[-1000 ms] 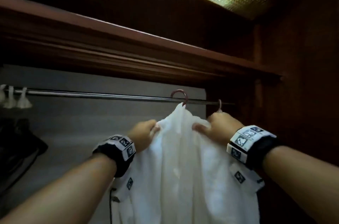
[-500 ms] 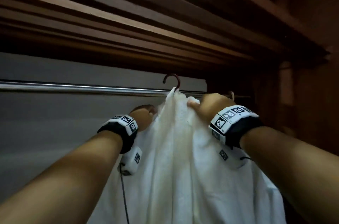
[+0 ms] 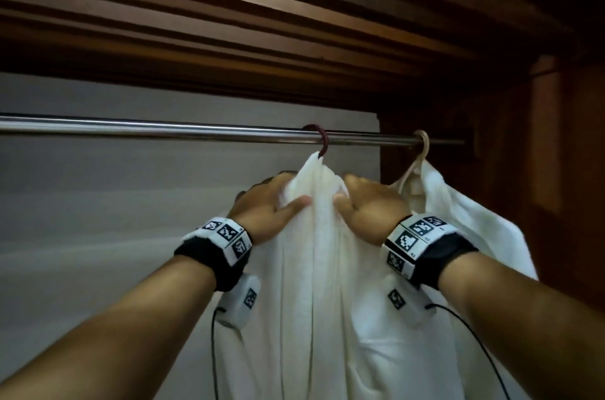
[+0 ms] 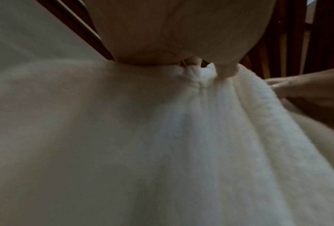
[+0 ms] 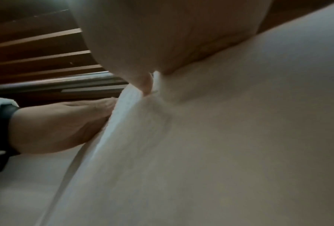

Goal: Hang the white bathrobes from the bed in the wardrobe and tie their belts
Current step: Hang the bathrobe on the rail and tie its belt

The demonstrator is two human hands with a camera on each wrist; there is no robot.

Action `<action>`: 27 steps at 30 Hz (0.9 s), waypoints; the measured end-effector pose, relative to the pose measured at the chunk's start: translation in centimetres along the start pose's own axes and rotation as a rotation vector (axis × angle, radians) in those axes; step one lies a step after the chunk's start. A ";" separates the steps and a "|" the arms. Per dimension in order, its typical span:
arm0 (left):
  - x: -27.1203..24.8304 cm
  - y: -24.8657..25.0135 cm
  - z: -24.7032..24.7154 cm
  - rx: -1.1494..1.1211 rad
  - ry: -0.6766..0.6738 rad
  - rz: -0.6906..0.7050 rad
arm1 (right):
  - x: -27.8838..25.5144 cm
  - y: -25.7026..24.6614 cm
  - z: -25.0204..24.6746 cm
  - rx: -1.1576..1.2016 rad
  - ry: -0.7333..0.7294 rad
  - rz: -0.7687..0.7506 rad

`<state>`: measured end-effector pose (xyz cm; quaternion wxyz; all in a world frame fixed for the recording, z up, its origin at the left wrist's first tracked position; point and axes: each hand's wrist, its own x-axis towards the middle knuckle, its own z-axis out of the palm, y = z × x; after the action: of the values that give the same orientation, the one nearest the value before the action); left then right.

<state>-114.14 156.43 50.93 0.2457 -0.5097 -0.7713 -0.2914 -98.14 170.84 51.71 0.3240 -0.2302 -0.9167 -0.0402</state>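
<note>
Bathrobes were both up on the rail (image 3: 163, 128) by this point. The nearer bathrobe (image 3: 324, 268) hung from a dark red hanger hook (image 3: 322, 141) at the centre of the head view, and a second bathrobe (image 3: 458, 219) hung on a pale hanger hook (image 3: 424, 145) to its right, close to the wardrobe's wooden side wall (image 3: 556, 170).

The main risk, as I judged it, was the collar cloth sliding off the hanger's shoulders. The fabric was bunched tight just under the red hook, and a downward tug from either hand could have dragged it off, or lifted the hook from the rail. The two robes also hung close together, so spreading the nearer one might have snagged or pushed its neighbour. No belt was visible in any view, so tying looked to be not yet begun.

Both arms reached up and forward, wrists raised to collar height. The left hand (image 3: 271, 206) gripped the left side of the collar, thumb pressed across the front of the cloth and fingers (image 4: 226, 70) curled into the gathered folds. The right hand (image 3: 366, 203) mirrored it on the right side, thumb on the front, its fingers (image 5: 142, 81) pinching a fold of fabric.
</note>
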 end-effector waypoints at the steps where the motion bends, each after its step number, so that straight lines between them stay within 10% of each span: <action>1: 0.0 0.5 0.3 0.043 0.031 -0.029 | 0.1 -0.4 0.3 0.038 0.018 -0.028; 14: 0.3 0.7 -1.3 0.088 0.100 -0.023 | 1.7 0.9 1.4 0.183 0.091 -0.224; 18: 1.4 1.4 -1.8 -0.079 0.162 -0.208 | 1.5 0.8 1.9 0.111 0.148 -0.222; 27: 4.2 2.5 -3.7 0.156 -0.206 -0.450 | 2.5 -1.2 2.9 0.150 0.054 0.039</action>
<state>-113.00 157.30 56.94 0.1337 -0.3319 -0.9063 -0.2249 -102.02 171.41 51.00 0.3657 -0.2221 -0.9034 0.0286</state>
